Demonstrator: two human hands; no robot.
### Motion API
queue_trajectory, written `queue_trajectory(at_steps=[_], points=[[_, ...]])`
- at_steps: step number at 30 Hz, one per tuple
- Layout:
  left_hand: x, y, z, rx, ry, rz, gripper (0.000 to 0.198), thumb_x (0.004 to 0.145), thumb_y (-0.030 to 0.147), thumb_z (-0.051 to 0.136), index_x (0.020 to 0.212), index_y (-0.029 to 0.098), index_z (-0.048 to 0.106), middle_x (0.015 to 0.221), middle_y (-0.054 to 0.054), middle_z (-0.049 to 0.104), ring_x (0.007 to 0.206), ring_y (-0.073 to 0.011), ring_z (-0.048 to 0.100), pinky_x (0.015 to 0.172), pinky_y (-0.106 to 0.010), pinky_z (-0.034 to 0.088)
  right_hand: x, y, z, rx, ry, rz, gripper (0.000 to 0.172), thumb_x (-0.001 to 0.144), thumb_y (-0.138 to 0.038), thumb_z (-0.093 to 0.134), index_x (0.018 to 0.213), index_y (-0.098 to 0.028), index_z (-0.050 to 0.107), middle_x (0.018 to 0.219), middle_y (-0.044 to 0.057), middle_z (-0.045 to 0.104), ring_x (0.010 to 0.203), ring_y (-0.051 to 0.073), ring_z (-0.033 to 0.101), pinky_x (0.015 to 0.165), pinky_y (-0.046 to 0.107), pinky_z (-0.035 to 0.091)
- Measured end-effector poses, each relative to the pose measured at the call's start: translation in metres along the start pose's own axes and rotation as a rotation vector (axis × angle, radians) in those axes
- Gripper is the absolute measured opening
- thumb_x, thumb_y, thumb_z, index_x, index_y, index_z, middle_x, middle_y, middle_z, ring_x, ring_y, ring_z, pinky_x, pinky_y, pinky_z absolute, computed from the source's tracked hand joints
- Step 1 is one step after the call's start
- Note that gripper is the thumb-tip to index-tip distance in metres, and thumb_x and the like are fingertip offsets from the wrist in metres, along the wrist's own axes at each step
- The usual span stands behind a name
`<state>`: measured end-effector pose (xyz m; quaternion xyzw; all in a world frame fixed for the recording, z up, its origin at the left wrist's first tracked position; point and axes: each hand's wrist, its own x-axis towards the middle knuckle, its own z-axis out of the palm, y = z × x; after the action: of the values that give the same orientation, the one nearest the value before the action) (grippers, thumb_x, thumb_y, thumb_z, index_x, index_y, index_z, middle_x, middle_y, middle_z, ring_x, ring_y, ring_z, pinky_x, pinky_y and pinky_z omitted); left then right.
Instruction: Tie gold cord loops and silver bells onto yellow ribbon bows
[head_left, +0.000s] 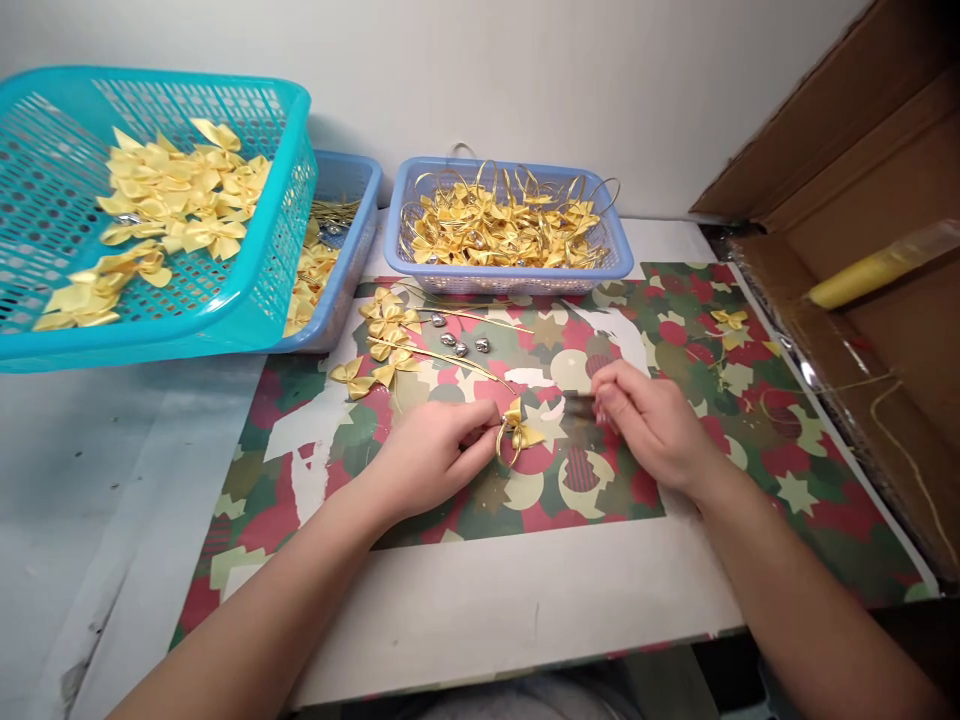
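My left hand is closed in a pinch over the patterned sheet. Between its thumb and fingers is a yellow ribbon bow with a gold wire loop hanging at it. To the right, my right hand is closed too, thumb against fingers, apart from the bow. A blurred dark streak shows at its fingertips; what it holds, if anything, I cannot make out. Beyond my left hand lie loose yellow bows, gold wires and several small silver bells.
A blue basket of bows with wire loops stands at the back. At left, a turquoise basket of bows overlaps another blue basket. A cardboard box borders the right, near a stray bow on the patterned sheet.
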<state>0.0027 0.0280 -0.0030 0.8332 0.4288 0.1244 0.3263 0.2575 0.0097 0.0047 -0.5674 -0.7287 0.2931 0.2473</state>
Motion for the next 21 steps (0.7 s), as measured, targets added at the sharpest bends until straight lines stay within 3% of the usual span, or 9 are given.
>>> queue_trajectory(at_steps=[3,5,13,21], points=[[0.0,0.001,0.0,-0.016,-0.004,-0.01,0.022,0.09,0.028,0.042,0.07,0.02,0.047,0.051,0.006,0.042,0.048,-0.0102,0.036,0.049,-0.022,0.023,-0.007,-0.018,-0.002,-0.054,-0.207,0.014,0.018,0.091,-0.037,0.056,0.101,-0.023,0.051,0.071,-0.003,0.063,0.059,0.013,0.058,0.054,0.023,0.041],[0.0,0.001,0.0,-0.03,-0.003,-0.014,0.023,0.09,0.029,0.042,0.07,0.019,0.048,0.051,0.006,0.041,0.048,-0.01,0.036,0.049,-0.022,0.023,-0.009,-0.025,0.0,-0.112,-0.255,-0.026,0.019,0.092,-0.035,0.054,0.107,-0.023,0.054,0.078,-0.001,0.068,0.066,0.015,0.063,0.058,0.024,0.042],[0.0,0.001,0.0,-0.076,0.003,-0.007,0.024,0.091,0.029,0.043,0.07,0.019,0.051,0.052,0.006,0.042,0.049,-0.0094,0.036,0.05,-0.021,0.025,-0.007,-0.025,0.019,-0.468,-0.131,-0.195,0.019,0.093,-0.035,0.053,0.095,-0.02,0.065,0.075,-0.001,0.069,0.067,0.016,0.062,0.051,0.026,0.028],[0.0,0.001,0.0,-0.091,0.026,0.035,0.023,0.09,0.025,0.044,0.068,0.018,0.05,0.051,0.007,0.039,0.047,-0.008,0.033,0.048,-0.021,0.024,-0.006,-0.028,0.03,-0.584,-0.042,-0.233,0.024,0.093,-0.037,0.052,0.081,-0.02,0.064,0.069,-0.002,0.068,0.059,0.014,0.059,0.048,0.026,0.021]])
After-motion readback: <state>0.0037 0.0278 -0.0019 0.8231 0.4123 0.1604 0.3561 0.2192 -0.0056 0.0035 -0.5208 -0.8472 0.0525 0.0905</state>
